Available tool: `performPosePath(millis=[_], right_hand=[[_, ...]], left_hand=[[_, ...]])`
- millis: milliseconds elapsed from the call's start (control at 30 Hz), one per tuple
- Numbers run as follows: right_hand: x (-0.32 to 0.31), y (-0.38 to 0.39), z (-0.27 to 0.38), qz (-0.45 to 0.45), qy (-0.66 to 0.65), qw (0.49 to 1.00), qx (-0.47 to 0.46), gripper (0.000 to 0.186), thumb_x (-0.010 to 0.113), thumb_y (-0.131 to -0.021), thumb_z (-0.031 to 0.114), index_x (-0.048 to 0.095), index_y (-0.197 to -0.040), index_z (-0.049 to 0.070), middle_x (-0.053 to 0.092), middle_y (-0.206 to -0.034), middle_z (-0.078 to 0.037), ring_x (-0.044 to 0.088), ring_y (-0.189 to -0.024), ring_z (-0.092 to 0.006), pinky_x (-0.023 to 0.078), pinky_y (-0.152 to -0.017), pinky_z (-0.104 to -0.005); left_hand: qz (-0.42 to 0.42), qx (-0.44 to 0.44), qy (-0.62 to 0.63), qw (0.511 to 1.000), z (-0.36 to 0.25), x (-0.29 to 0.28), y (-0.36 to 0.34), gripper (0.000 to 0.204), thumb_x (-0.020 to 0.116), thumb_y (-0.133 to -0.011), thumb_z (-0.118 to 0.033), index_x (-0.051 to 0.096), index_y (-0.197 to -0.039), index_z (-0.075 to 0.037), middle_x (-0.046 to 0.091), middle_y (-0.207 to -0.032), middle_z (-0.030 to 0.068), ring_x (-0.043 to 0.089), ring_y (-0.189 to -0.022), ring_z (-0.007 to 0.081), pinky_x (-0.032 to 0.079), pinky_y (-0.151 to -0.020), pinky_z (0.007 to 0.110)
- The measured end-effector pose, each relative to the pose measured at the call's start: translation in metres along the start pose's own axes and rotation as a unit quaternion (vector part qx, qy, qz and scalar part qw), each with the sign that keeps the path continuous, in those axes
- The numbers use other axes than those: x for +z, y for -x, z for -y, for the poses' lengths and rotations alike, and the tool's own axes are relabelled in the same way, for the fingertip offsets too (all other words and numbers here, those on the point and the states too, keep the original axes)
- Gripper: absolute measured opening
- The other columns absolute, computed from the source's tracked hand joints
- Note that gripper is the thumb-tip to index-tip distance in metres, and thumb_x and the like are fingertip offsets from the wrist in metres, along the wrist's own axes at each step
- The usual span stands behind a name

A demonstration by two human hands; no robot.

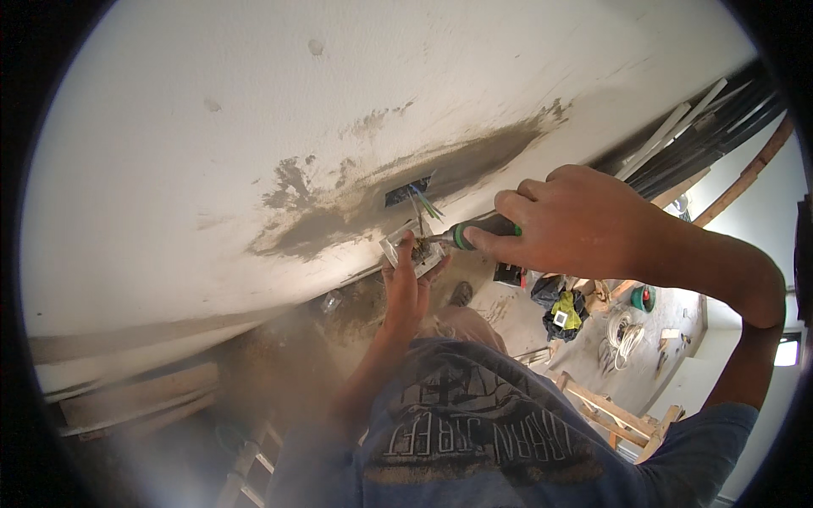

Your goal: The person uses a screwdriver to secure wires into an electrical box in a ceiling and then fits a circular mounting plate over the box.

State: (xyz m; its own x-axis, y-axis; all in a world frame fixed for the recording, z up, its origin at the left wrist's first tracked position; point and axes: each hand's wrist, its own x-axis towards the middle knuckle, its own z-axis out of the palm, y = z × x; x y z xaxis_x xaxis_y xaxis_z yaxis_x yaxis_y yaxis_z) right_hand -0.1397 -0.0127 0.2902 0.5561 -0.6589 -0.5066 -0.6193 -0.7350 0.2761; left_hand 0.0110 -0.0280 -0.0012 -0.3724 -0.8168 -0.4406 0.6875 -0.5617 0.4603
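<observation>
My left hand (406, 288) grips a small pale square electrical fitting (395, 247) below a dark rectangular wall opening (404, 194). Coloured wires (423, 202) hang out of the opening toward the fitting. My right hand (567, 220) is closed round a screwdriver (466, 236) with a black and green handle, its shaft reaching into the fitting among small parts too fine to make out. Rough grey plaster (318, 230) surrounds the opening on the white wall (220, 161).
Dark conduits (720, 127) run along the wall at upper right. On the floor below right lie bags (555, 300), a green round container (642, 297) and a coiled white cable (625, 339). A wooden frame (614, 411) stands at lower right, with timber boards (144, 394) at lower left.
</observation>
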Motion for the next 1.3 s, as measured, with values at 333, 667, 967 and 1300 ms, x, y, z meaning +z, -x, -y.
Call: performPosePath(millis=[333,667,967,1300], right_hand=[[0.005,-0.004,0.002,-0.036,-0.246,0.963,0.106,0.032,0.072,-0.084,0.027,0.064,-0.109,0.008,0.062,-0.076,-0.017,0.065,-0.068,-0.0329,0.047,-0.06,-0.0451],[0.105,0.118,0.009,-0.377,-0.447,0.76,0.282,0.059,0.082,-0.073,0.02,0.063,-0.126,0.004,0.069,-0.111,-0.014,0.067,-0.11,-0.0277,0.052,-0.094,-0.0383],[0.186,-0.054,0.08,-0.344,-0.631,0.631,0.293,0.026,0.079,-0.08,0.015,0.067,-0.099,0.002,0.066,-0.08,-0.009,0.061,-0.071,-0.0165,0.05,-0.069,-0.0327],[0.194,-0.105,0.065,-0.5,-0.504,0.648,0.277,0.028,0.075,-0.072,0.001,0.066,-0.098,0.001,0.068,-0.088,-0.015,0.067,-0.079,-0.0301,0.051,-0.072,-0.0329]], left_hand=[[-0.015,-0.011,-0.008,1.0,0.003,-0.006,-0.008,0.024,0.066,-0.097,-0.023,0.058,-0.113,-0.007,0.063,-0.11,0.0073,0.067,-0.095,0.022,0.062,-0.086,0.049],[0.095,-0.065,0.045,0.992,-0.007,-0.012,-0.002,0.056,0.043,-0.104,-0.046,0.044,-0.135,0.001,0.061,-0.125,0.0194,0.065,-0.112,0.0348,0.061,-0.089,0.051],[0.058,-0.034,-0.034,0.997,-0.017,-0.035,-0.011,0.064,0.039,-0.103,-0.053,0.045,-0.135,0.002,0.064,-0.12,0.0196,0.067,-0.105,0.0341,0.063,-0.083,0.048],[0.009,0.059,-0.101,0.993,0.0,-0.017,0.007,0.051,0.043,-0.105,-0.046,0.048,-0.134,-0.004,0.062,-0.119,0.0143,0.066,-0.108,0.0271,0.062,-0.086,0.047]])
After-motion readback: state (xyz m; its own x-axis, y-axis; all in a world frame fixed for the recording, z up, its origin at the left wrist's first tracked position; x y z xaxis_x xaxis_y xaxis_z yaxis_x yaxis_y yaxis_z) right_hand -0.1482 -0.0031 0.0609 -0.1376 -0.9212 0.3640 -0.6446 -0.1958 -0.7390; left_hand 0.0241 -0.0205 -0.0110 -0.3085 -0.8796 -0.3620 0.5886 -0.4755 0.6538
